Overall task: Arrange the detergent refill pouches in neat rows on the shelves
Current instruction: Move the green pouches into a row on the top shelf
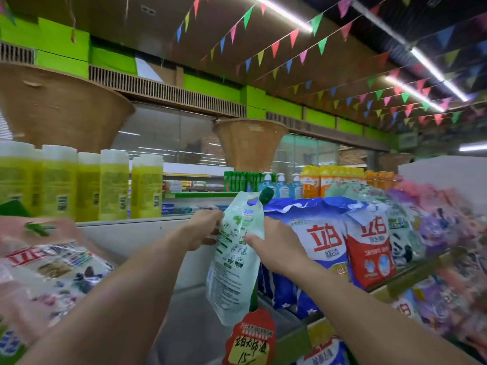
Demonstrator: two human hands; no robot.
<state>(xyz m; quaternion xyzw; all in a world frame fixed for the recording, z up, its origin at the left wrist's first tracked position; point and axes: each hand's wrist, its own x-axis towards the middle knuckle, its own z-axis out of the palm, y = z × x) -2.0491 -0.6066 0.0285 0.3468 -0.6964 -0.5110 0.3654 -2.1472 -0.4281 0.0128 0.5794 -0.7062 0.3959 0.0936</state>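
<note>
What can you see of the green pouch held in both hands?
The pouch is pale green soft plastic, printed with small text and icons, with a dark green cap at its top right corner. It hangs upright, slightly tilted, before the shelf. The left hand grips its left edge; the right hand holds its right edge.

We see a grey shelf [184,272], mostly bare in the middle. Right of that bare patch: blue bags [319,241] upright, w/ a red bag [369,254] beside them. Above-left of it, yellow bottles [87,185] in a row on the top ledge [147,219].
</note>
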